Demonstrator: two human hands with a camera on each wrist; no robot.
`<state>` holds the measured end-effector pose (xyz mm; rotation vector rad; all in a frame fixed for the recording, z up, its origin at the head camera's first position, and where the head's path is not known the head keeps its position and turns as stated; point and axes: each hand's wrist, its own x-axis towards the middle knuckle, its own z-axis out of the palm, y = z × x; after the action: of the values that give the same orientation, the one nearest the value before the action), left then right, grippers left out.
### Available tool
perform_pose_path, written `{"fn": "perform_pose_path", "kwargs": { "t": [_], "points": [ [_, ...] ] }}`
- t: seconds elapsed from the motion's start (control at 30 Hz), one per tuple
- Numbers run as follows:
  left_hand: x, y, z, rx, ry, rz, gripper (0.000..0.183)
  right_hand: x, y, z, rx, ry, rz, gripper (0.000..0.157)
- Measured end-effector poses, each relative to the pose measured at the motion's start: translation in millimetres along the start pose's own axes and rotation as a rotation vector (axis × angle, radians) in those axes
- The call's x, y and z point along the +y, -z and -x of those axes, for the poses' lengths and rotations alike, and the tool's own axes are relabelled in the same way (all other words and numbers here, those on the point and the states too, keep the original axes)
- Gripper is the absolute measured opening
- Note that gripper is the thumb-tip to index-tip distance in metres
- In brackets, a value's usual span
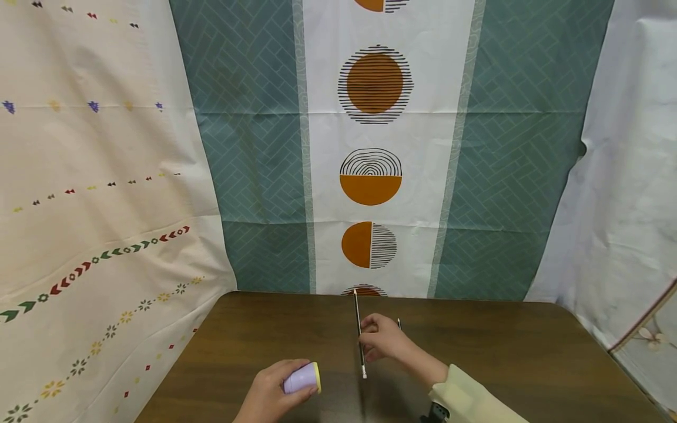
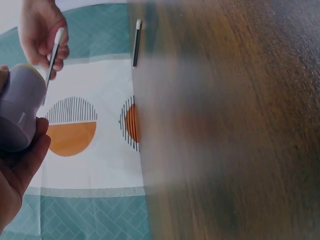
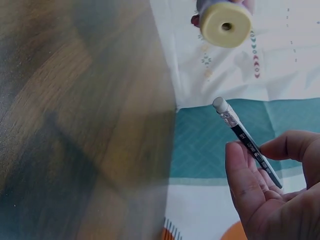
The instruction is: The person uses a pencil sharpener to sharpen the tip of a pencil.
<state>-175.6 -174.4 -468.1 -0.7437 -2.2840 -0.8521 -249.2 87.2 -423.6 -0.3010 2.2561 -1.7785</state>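
A dark brown wooden tabletop (image 1: 238, 341) with rounded far corners reaches back to a hanging cloth (image 1: 259, 147), green on both sides, its white middle band (image 1: 328, 176) printed with orange circles (image 1: 374, 85). At left hangs a cream cloth (image 1: 106, 141) with rows of small flowers (image 1: 53, 388); at right, a creased white cloth (image 1: 624, 194). Soft light leaves a dull sheen on the wood.
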Motion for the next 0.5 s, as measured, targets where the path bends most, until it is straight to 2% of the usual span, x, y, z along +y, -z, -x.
{"fn": "perform_pose_path", "kwargs": {
  "t": [0.37, 0.5],
  "points": [
    [3.2, 0.3, -1.1, -0.010, 0.041, 0.014, 0.037, -9, 14.0, 17, -0.047, 0.044, -0.007, 0.037],
    [5.1, 1.1, -2.1, -0.038, 0.090, 0.025, 0.037, -10, 18.2, 25, -0.044, 0.060, -0.006, 0.038]
  ]
}}
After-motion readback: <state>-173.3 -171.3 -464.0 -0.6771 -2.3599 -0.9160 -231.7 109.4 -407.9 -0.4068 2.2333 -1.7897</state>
